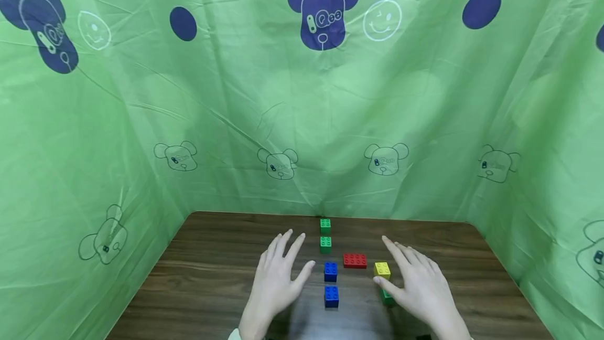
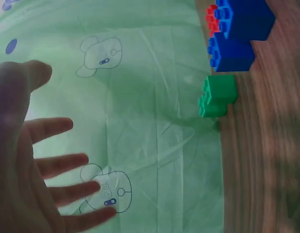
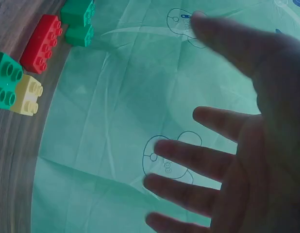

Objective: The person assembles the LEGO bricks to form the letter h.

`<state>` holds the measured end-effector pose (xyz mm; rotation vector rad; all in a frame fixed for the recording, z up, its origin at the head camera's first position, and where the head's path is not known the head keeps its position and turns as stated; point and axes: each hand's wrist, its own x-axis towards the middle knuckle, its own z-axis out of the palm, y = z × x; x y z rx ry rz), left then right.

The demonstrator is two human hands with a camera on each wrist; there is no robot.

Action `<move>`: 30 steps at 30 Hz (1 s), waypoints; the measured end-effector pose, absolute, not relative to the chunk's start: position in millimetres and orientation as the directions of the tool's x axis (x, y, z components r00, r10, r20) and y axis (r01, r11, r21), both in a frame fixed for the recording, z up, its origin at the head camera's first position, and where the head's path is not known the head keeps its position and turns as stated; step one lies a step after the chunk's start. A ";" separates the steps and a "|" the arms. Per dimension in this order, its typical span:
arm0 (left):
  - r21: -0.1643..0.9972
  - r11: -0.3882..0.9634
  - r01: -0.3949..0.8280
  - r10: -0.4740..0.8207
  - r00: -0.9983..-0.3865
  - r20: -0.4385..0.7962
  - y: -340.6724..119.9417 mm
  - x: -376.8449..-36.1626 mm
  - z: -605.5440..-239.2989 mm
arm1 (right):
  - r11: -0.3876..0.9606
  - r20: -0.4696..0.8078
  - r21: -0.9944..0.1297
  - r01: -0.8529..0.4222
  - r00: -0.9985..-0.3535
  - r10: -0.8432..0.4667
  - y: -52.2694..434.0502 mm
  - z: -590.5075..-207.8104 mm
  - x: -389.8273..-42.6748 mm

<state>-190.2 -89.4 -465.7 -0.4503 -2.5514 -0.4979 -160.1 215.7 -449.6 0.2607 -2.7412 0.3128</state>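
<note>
Several toy bricks lie on the dark wooden table [image 1: 212, 272]. Two green bricks [image 1: 325, 225] [image 1: 325, 244] sit near the back edge, with two blue bricks [image 1: 331, 272] [image 1: 331, 296] in line in front of them. A red brick [image 1: 355, 261] and a yellow brick [image 1: 382, 269] lie to the right. My left hand [image 1: 276, 277] is spread flat just left of the blue bricks and holds nothing. My right hand [image 1: 417, 279] is spread beside the yellow brick, its thumb partly covering another green brick [image 1: 388, 298]. The right wrist view shows the red brick [image 3: 41, 43] and yellow brick [image 3: 27, 94].
Green printed cloth [image 1: 302, 119] hangs behind and on both sides of the table, close to its edges. In the left wrist view a blue brick [image 2: 237, 53] and a green brick [image 2: 215, 97] lie beyond my spread fingers [image 2: 67, 160].
</note>
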 end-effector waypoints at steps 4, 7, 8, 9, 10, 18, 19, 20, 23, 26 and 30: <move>0.376 0.797 0.473 0.246 -0.822 0.513 -87.5 -195.0 -460.5 | 0.939 0.424 -0.180 -0.294 -0.884 -0.196 218.2 -449.7 -165.3; 0.467 0.722 0.510 0.276 -0.832 0.482 -83.0 -197.6 -459.9 | 0.922 0.416 -0.193 -0.336 -0.879 -0.233 218.9 -451.6 -170.0; 0.490 0.702 0.517 0.286 -0.835 0.471 -81.3 -198.3 -460.8 | 0.919 0.405 -0.198 -0.342 -0.882 -0.241 219.0 -452.5 -171.3; 0.510 0.687 0.517 0.293 -0.840 0.456 -79.6 -198.7 -462.0 | 0.917 0.389 -0.202 -0.344 -0.887 -0.247 219.0 -453.5 -172.5; 0.522 0.679 0.517 0.301 -0.844 0.445 -77.8 -199.3 -464.2 | 0.916 0.368 -0.204 -0.345 -0.894 -0.255 218.9 -454.6 -173.7; 0.526 0.686 0.502 0.340 -0.861 0.379 -67.4 -207.0 -489.8 | 0.917 0.260 -0.140 -0.374 -0.907 -0.331 219.7 -468.6 -181.4; 0.524 0.690 0.499 0.347 -0.864 0.365 -66.8 -207.8 -493.3 | 0.914 0.258 -0.134 -0.383 -0.904 -0.341 220.2 -471.0 -182.0; 0.525 0.693 0.494 0.355 -0.868 0.347 -66.2 -208.3 -497.0 | 0.912 0.252 -0.128 -0.389 -0.903 -0.349 220.8 -473.3 -182.6; 0.525 0.698 0.487 0.388 -0.873 0.294 -64.5 -208.8 -508.3 | 0.911 0.219 -0.125 -0.394 -0.906 -0.362 222.6 -479.9 -183.1; 0.523 0.697 0.490 0.420 -0.871 0.256 -62.3 -208.6 -518.3 | 0.907 0.153 -0.165 -0.387 -0.919 -0.364 224.3 -486.6 -184.1; 0.518 0.716 0.468 0.432 -0.880 0.199 -59.1 -207.6 -529.5 | 0.902 0.076 -0.218 -0.372 -0.928 -0.365 225.9 -495.6 -185.3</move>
